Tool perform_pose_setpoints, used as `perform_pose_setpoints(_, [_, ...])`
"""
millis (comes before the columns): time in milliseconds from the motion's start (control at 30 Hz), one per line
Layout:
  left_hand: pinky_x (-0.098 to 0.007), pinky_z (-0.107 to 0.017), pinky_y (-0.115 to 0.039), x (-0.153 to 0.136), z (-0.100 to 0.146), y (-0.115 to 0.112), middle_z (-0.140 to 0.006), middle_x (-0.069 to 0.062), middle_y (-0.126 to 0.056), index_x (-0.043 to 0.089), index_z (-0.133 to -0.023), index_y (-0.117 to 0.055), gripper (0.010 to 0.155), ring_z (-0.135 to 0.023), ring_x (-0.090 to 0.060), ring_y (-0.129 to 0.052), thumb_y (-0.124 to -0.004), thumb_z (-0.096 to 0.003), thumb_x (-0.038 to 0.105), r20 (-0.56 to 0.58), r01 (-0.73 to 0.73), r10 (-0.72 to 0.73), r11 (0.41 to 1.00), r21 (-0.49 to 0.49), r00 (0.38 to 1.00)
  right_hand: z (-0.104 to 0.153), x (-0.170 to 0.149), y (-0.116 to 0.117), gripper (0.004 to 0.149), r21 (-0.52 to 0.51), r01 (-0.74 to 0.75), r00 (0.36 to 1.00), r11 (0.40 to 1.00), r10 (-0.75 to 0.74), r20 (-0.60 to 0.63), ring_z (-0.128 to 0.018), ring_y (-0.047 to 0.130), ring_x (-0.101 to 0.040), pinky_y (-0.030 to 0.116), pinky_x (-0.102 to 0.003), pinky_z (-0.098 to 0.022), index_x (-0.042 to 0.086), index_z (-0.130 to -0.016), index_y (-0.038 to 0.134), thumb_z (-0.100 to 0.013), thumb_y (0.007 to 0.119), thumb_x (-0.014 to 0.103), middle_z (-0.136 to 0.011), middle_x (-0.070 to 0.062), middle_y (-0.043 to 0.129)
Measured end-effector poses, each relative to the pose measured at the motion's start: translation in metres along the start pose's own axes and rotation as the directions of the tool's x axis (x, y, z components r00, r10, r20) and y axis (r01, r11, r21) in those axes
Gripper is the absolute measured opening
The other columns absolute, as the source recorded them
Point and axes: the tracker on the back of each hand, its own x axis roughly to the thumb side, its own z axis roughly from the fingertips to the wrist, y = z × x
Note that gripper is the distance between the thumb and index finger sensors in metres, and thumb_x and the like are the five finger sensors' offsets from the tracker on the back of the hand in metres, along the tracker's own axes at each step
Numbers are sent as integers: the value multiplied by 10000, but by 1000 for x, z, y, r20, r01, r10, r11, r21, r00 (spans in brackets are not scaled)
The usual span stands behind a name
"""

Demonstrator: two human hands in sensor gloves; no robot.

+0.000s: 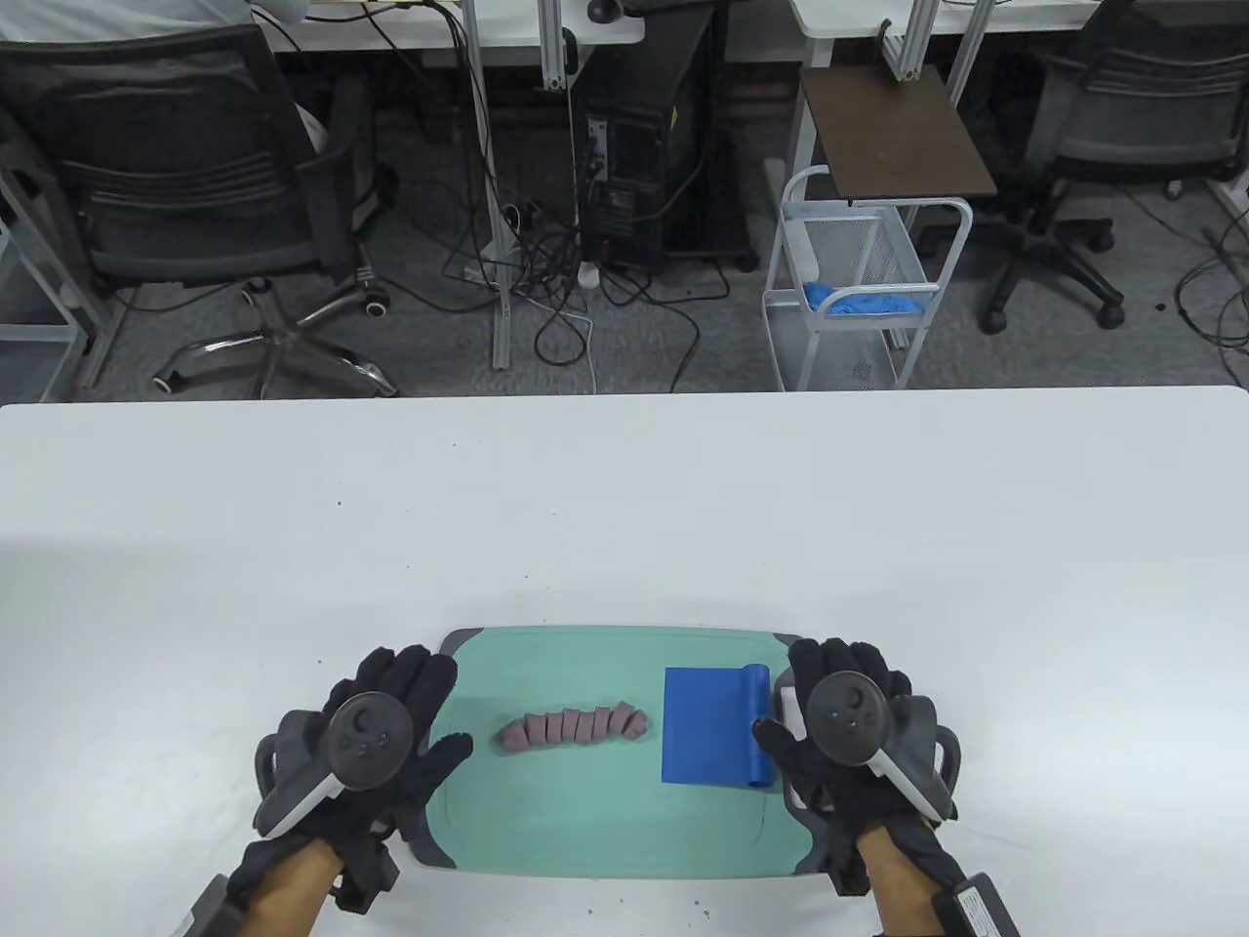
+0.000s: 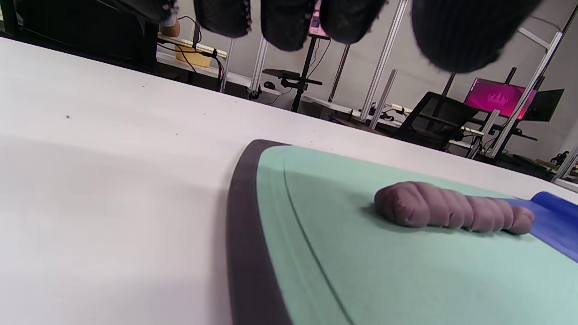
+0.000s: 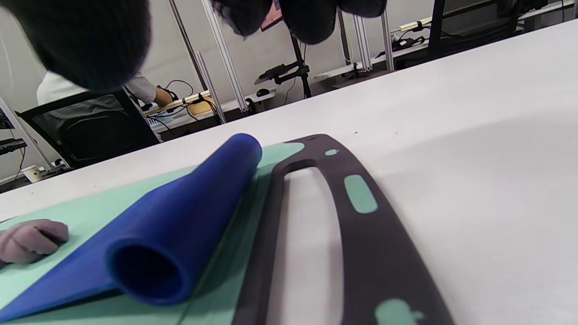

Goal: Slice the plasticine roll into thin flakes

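Note:
A mauve plasticine roll (image 1: 574, 728), cut into several slices that still lie together in a row, rests on the green cutting board (image 1: 546, 810). It also shows in the left wrist view (image 2: 451, 212) and at the left edge of the right wrist view (image 3: 27, 240). A blue scraper (image 1: 717, 724) with a rolled handle lies flat on the board to the roll's right (image 3: 180, 225). My left hand (image 1: 385, 727) rests open over the board's left edge, holding nothing. My right hand (image 1: 829, 717) rests open over the board's right end beside the scraper handle, holding nothing.
The board lies near the front edge of a white table (image 1: 624, 508). The board's dark rim with a handle slot (image 3: 311, 234) lies under my right hand. Chairs, a wire cart and cables stand on the floor beyond the table.

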Motion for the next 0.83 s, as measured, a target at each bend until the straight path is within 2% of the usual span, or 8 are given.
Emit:
perform_pose_setpoints(233, [-531, -812, -413, -8, -7, -12, -1210, 68, -397, 412, -1062, -430, 819, -1152, -285, -395, -703, -343, 692, -30, -13, 11, 997, -81, 1000, -5, -7, 10, 909, 65, 4, 999, 998, -1, -47, -1062, 254, -478, 263, -716, -740, 195, -1082, 377, -349, 767, 566, -1142, -166, 347])
perform_pose_setpoints(433, [-589, -801, -442, -14, -10, -18, -1213, 71, -392, 417, -1063, -426, 822, -1156, -308, -390, -700, -341, 697, -52, 2, -7, 994, -110, 999, -6, -8, 14, 904, 87, 6, 998, 996, -1, -60, -1060, 266, -482, 267, -718, -738, 192, -1081, 385, -350, 763, 564, -1140, -170, 354])
perform_pose_setpoints(833, [-597, -800, -443, -13, -10, -18, -1214, 71, -397, 419, -1064, -428, 817, -1157, -313, -400, -698, -344, 696, -58, 7, -15, 992, -125, 998, -6, -5, 16, 899, 115, -2, 998, 993, 10, -67, -1056, 272, -487, 272, -717, -737, 185, -1081, 395, -351, 761, 561, -1139, -173, 358])
